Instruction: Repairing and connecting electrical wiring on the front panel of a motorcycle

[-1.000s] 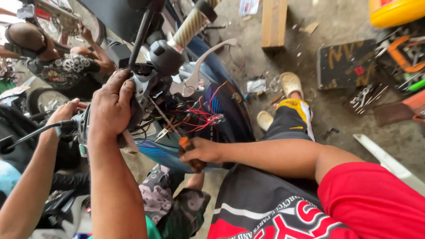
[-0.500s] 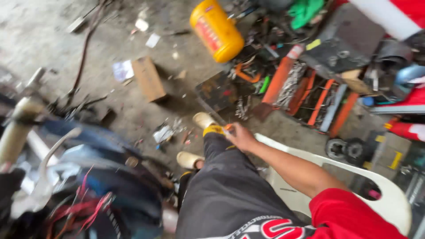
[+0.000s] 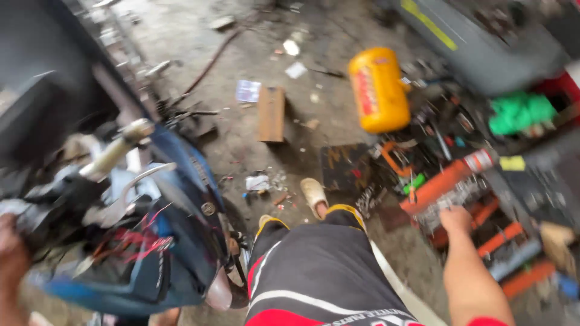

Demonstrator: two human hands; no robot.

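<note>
**Right hand carried over to the orange tool tray**

Since the earlier frame the right hand (image 3: pixel 456 218) has been moved off the knee and stretched out to the orange tool tray (image 3: pixel 450 188), which lies on the floor just right of the seated person's legs. The grip is seen from behind, knuckles up, fingers curled down onto the sockets in the tray; whether anything is pinched cannot be told through the blur. The forearm is held nearly straight, rising from the lower edge toward the tray. The left hand (image 3: pixel 12 256) is glimpsed far left of the tray, against the blue motorcycle (image 3: pixel 175 241); its grip cannot be judged. A yellow canister (image 3: pixel 379 89) lies beyond the tray.
</note>
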